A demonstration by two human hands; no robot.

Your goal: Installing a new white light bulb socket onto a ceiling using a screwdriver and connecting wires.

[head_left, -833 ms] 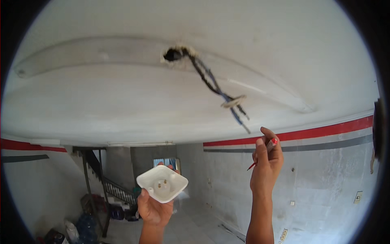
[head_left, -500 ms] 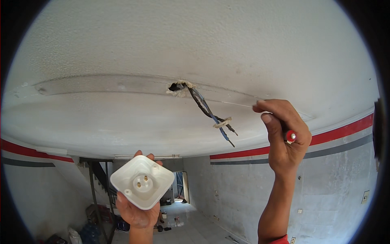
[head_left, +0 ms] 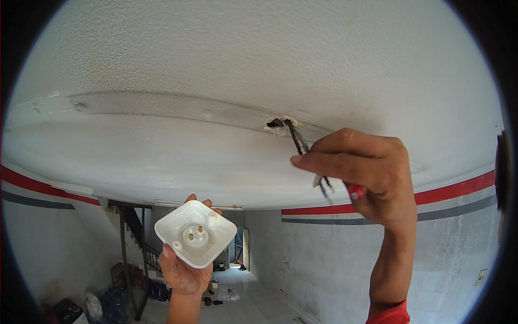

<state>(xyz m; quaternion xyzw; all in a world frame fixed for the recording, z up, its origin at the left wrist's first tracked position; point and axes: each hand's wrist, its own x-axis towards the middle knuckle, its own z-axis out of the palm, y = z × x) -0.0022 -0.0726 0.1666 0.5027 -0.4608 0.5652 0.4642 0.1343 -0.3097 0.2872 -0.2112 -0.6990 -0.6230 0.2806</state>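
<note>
My left hand holds up a white, square plastic lamp-holder base, its inner side facing me with two brass screw terminals in the round middle. Electrical wires, dark and blue, hang from a rough hole in the ceiling. Across them reach the fingers of my right hand, which hide part of their length; the lower wire ends show blurred beneath. A slim red tool, seen end-on with a metal tip, is tucked in the curled fingers of the same hand; its kind is unclear.
A shallow patched strip runs along the ceiling to the hole. Red and grey stripes band the walls. Far below are a staircase railing, a doorway, and a water jug and bags by the left wall.
My right hand has moved left onto the wires, keeping the red tool. The hole and wires sit farther right in the picture. My left hand still holds the lamp-holder base.
</note>
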